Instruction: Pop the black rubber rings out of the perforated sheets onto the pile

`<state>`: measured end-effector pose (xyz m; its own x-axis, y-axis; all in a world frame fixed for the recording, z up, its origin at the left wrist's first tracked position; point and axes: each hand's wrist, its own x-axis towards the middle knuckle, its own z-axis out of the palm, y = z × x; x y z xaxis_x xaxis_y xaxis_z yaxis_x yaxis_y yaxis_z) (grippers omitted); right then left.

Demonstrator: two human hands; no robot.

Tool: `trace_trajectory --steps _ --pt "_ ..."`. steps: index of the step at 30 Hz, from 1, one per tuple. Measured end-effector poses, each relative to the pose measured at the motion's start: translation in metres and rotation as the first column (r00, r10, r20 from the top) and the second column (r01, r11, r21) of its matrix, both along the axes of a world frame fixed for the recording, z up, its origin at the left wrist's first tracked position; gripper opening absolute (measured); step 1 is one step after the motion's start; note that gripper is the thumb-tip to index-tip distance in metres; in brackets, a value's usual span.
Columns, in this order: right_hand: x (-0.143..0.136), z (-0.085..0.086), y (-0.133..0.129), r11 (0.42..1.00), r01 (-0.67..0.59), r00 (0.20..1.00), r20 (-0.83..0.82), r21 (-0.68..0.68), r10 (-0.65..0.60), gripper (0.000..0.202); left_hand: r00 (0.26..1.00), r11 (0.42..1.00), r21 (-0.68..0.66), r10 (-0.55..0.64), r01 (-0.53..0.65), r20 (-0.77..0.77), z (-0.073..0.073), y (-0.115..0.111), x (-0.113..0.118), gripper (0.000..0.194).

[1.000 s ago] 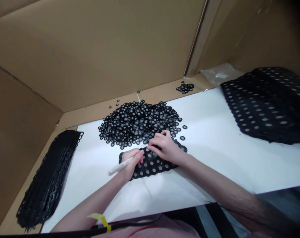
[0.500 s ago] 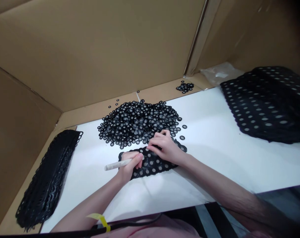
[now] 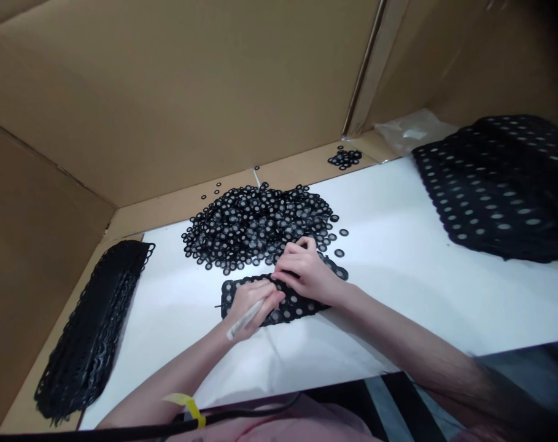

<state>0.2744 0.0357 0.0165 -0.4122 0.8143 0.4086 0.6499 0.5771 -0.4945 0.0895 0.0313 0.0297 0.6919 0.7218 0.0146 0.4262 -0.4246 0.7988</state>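
A black rubbery sheet (image 3: 291, 312) with rows of pale round spots lies on the white table top in front of me. My left hand (image 3: 253, 305) is closed around a white pen-shaped tool (image 3: 244, 320); its back end points down toward me, and its tip is hidden under my fingers over the sheet. My right hand (image 3: 306, 272) rests on the sheet's upper right part, fingers curled and thumb pressed toward the forefinger. What these fingers grip, if anything, is hidden. Just beyond both hands spreads a heap of small black rings (image 3: 255, 224) with greyish middles.
A stack of black perforated strips (image 3: 94, 325) lies at the left. Larger black spotted sheets (image 3: 495, 196) are piled at the right, beside a clear plastic bag (image 3: 412, 130). A small ring cluster (image 3: 345, 159) sits near the back cardboard wall (image 3: 191, 92).
My left hand has shifted slightly right along the sheet and turned, so the tool's back end now points down rather than left. My right hand has stayed nearly in place.
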Motion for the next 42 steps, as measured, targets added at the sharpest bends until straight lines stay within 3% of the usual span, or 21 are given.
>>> trace_trajectory --steps 5,8,17,24,30,35,42 --pt "0.002 0.000 0.002 0.997 0.062 0.998 -0.015 -0.037 -0.063 0.029 0.951 0.985 -0.060 0.172 -0.162 0.258 -0.004 -0.004 -0.009 0.048" --pt "0.003 0.000 0.002 0.997 0.068 0.998 -0.002 -0.044 -0.068 0.030 0.923 0.983 -0.109 0.174 -0.145 0.344 -0.007 -0.005 -0.013 0.053" --pt "0.003 -0.002 0.002 0.997 0.068 0.997 0.025 -0.027 -0.067 0.030 0.963 0.969 -0.231 0.141 -0.086 0.232 -0.004 -0.001 -0.012 0.050" --pt "0.001 0.003 -0.001 1.000 0.028 1.000 0.011 0.014 -0.028 0.031 0.994 0.959 -0.278 -0.022 0.051 0.107 0.009 0.002 -0.009 0.048" --pt "-0.003 0.006 -0.001 0.998 0.023 1.000 -0.006 0.058 -0.022 0.028 0.988 0.962 -0.226 -0.148 0.154 0.042 0.005 0.002 -0.003 0.044" --pt "-0.001 0.005 0.004 0.996 0.068 0.995 0.066 0.055 -0.071 0.028 0.994 0.964 -0.264 0.008 0.021 0.108 0.003 0.002 -0.006 0.044" --pt "0.002 -0.009 0.011 0.996 0.083 0.988 0.128 0.045 -0.088 0.028 0.949 0.939 -0.290 0.247 -0.183 0.199 -0.004 -0.005 -0.009 0.046"
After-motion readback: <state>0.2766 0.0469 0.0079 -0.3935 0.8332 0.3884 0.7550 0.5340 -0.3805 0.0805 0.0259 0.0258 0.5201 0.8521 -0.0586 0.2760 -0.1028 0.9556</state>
